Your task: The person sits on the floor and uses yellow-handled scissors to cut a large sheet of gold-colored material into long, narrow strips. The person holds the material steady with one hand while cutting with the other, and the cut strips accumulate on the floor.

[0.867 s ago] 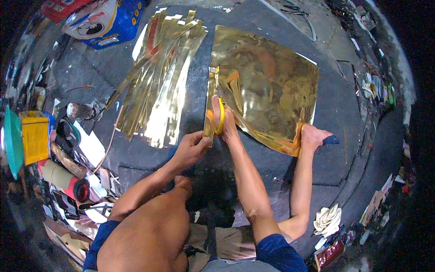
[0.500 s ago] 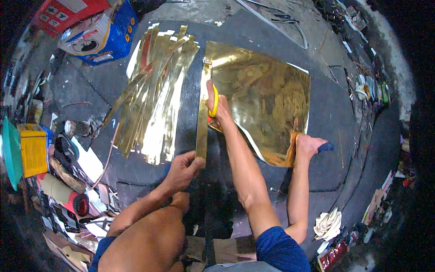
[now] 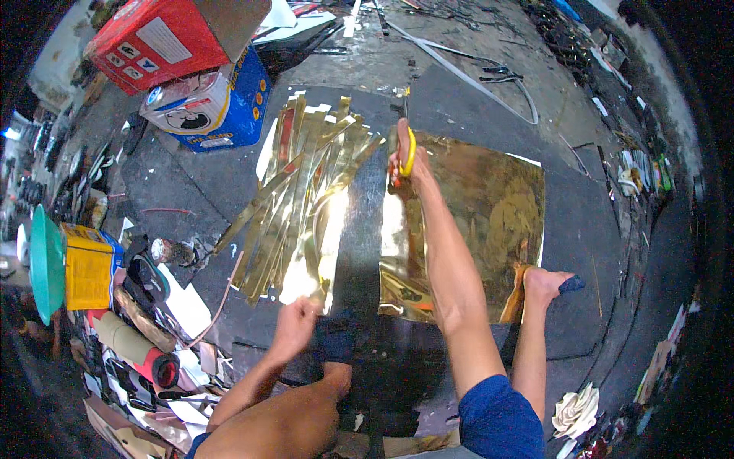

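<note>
My right hand (image 3: 410,164) grips scissors (image 3: 411,151) with yellow handles, their blades pointing away from me. It is at the far left corner of a shiny gold sheet (image 3: 482,222) lying on the floor. My left hand (image 3: 297,325) is closed at the near end of a pile of gold strips (image 3: 287,206). A bright gold strip (image 3: 330,229) bends over the pile's right side and runs down to that hand; glare and blur partly hide its end. One bare foot (image 3: 544,283) rests by the sheet's near right corner.
Red (image 3: 160,42) and blue (image 3: 210,103) boxes stand at the far left. A yellow container (image 3: 88,264) with a green disc (image 3: 47,264) beside it, a cardboard roll (image 3: 126,340) and scraps crowd the left. A pale ruffled piece (image 3: 575,411) lies at lower right.
The strip has come away from the sheet's left edge, and my left hand has taken it left onto the pile. The scissors have moved off the strip to the sheet's far corner. The view has shifted.
</note>
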{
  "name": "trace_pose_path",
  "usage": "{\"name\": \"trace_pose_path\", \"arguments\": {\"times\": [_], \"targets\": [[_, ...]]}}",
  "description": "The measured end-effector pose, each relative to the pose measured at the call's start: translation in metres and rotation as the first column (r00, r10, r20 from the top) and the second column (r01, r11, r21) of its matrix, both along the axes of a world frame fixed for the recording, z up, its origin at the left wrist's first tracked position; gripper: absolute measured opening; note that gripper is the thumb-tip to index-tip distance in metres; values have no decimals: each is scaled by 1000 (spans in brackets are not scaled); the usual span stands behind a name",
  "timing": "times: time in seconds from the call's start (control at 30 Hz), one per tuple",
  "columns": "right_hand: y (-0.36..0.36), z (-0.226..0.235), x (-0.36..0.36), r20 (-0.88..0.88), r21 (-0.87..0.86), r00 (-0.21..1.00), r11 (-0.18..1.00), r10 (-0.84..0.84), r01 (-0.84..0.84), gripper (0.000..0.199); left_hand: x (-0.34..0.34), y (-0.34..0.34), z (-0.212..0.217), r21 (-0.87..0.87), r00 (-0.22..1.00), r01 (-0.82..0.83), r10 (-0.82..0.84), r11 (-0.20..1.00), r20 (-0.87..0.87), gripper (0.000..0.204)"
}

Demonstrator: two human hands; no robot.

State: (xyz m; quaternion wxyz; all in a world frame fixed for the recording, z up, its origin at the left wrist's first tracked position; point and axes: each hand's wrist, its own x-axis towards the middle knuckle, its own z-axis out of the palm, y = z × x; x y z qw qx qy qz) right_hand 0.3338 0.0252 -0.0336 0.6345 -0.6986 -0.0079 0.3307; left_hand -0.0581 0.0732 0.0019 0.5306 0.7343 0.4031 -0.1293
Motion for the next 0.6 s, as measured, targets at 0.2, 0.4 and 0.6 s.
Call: {"name": "trace_pose_path", "arguments": {"times": [0.2,0.4,0.6], "targets": [[-102,23,-99,-139,-11,989,999,-40,39,73,7,-10,6,803,948,16,-265,595,178,50],[-213,32,-255,-280,-72,960,997,8,-29,87,60,-74,-78,158,933,47,-100,986,346,42],[-275,49,-377,-601,26,797,998,64,-61,83,87,-83,-127,-33,972,-29,36,999,232,22]]}}
